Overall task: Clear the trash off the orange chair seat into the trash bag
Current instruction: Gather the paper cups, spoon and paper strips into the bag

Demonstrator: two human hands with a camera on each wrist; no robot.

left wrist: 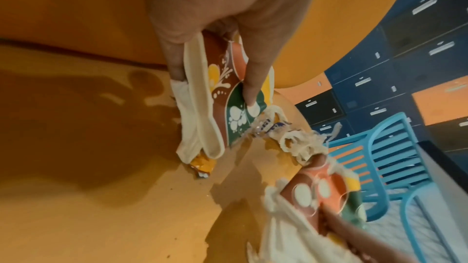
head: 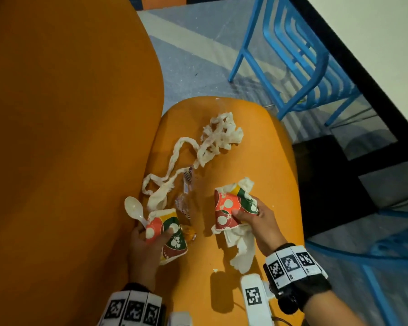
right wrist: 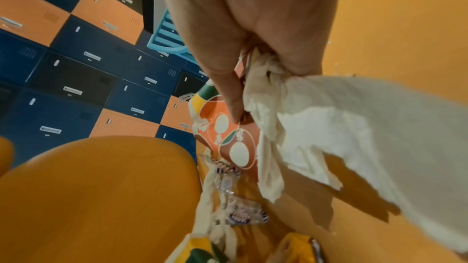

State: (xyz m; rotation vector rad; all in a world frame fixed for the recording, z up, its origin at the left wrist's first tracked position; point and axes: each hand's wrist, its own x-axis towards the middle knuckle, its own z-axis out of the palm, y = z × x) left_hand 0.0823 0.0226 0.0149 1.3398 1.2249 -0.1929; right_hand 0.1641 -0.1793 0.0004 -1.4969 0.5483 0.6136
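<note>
On the orange chair seat (head: 250,147) lies a long twisted strand of white tissue (head: 212,140), with clear candy wrappers (head: 186,184) beside it and an orange wrapper (head: 190,232) near my left thumb. My left hand (head: 156,231) grips a crushed patterned paper cup (head: 170,234) together with a white plastic spoon (head: 134,209), low over the seat's left side. A second crushed paper cup (head: 231,208) and a torn white tissue (head: 243,245) are gripped in my right hand (head: 245,212). The right wrist view shows that cup (right wrist: 228,141) with the tissue (right wrist: 354,127) hanging. No trash bag is in view.
The tall orange backrest (head: 68,114) rises at the left. Blue slatted chairs (head: 292,55) and a black-edged table (head: 363,67) stand to the right on the grey floor. A white tagged device (head: 253,297) sits over the seat's near edge. Blue and orange lockers (right wrist: 76,67) stand behind.
</note>
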